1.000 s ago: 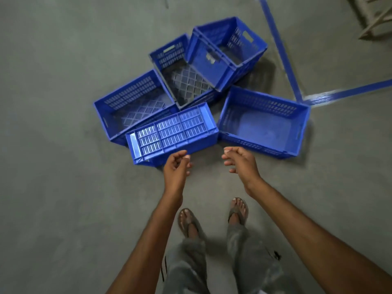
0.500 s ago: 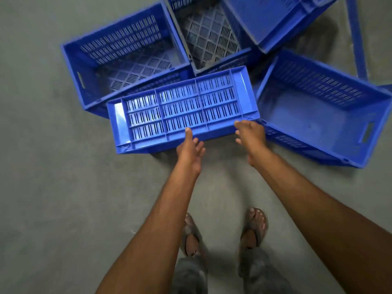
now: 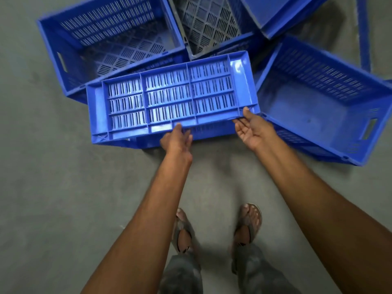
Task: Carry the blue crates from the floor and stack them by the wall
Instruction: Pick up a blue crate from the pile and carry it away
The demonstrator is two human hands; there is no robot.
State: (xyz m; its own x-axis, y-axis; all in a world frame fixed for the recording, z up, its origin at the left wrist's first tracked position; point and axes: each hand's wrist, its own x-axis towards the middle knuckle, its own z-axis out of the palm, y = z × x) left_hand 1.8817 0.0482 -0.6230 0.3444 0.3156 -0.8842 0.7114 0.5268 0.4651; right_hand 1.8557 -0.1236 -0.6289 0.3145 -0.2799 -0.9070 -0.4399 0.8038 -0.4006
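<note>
1. A tipped crate (image 3: 169, 98), blue, is shown lying on the grey floor (image 3: 53, 187) with a ribbed, slotted face turned upward, just ahead of the person's sandalled feet (image 3: 250, 223).
2. The left hand (image 3: 177, 141) is set at the middle of this crate's near edge. The thumb is laid on top of the rim. The fingers (image 3: 187, 135) are held close together and stretched forward below the rim. Whether they are closed on the plastic cannot be told, as the hand is blurred.
3. The right hand (image 3: 252, 130) is set at the near right corner, palm turned up. The thumb is placed against the corner, and the fingers (image 3: 238, 125), straight and side by side, are slipped beneath the edge, their tips hidden.
4. Both bare arms are extended forward and down from the bottom of the view, the right one angled inward.
5. Four more blue crates are grouped close behind and beside it: a left crate (image 3: 63, 39), a grid-floored crate (image 3: 203, 20), a top-right crate (image 3: 275, 13) cut off by the frame, and a right crate (image 3: 324, 81), open side up.
6. A blue floor line (image 3: 363, 32) is seen at the upper right.
</note>
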